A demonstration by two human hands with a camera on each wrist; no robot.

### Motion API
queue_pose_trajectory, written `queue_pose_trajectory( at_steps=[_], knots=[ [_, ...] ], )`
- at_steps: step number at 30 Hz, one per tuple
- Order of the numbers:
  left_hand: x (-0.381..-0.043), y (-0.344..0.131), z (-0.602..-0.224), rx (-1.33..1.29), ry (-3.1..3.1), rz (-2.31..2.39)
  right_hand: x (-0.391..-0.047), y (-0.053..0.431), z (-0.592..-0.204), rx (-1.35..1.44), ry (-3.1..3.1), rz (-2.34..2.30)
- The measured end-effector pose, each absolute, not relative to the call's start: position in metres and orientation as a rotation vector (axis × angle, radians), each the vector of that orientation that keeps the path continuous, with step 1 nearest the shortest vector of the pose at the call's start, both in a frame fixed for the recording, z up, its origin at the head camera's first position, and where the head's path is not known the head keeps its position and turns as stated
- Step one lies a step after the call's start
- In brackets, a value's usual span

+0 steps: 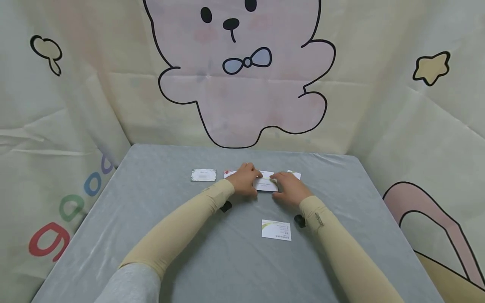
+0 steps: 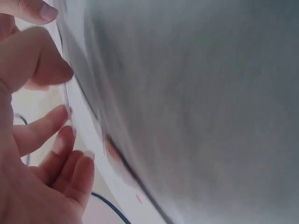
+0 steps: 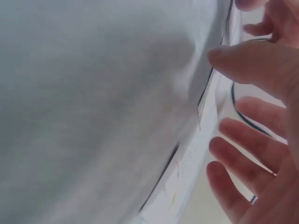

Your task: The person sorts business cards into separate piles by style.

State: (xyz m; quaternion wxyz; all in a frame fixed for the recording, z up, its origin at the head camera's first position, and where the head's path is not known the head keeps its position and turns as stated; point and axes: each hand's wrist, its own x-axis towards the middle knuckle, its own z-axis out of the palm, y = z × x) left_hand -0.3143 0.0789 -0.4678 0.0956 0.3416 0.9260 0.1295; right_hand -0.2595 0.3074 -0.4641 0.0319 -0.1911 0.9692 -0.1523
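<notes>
A white business card with printed text lies between the two hands near the back of the table. My left hand is at its left end, thumb by the near edge and a fingertip at the far edge. In the left wrist view the fingers are loosely bent beside the card's edge. At the right end is my right hand, thumb near the close corner; its fingers are spread in the right wrist view. A card with a red corner is partly hidden behind my left hand.
A card with a dark leafy border lies to the left. Another card shows partly behind my right hand. Closer in lies a white card with a green curve. Grey cloth covers the table; a printed curtain hangs behind.
</notes>
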Motion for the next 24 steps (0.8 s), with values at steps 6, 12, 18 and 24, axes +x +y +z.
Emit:
queue_pose_trajectory(
  at_steps=[6, 12, 18, 24],
  knots=[
    [-0.345, 0.085, -0.472, 0.909, 2.795, 0.308, -0.299, 0.298, -0.467, -0.52, 2.94, -0.459],
    [-0.348, 0.087, -0.469, 0.909, 2.786, 0.276, -0.315, 0.295, -0.471, -0.563, 2.906, -0.472],
    [-0.343, 0.088, -0.464, 0.94, 2.777, 0.284, -0.31, 0.298, -0.465, -0.591, 2.91, -0.501],
    [-0.345, 0.09, -0.467, 0.906, 2.761, 0.302, -0.309, 0.299, -0.464, -0.601, 2.9, -0.492]
  ],
)
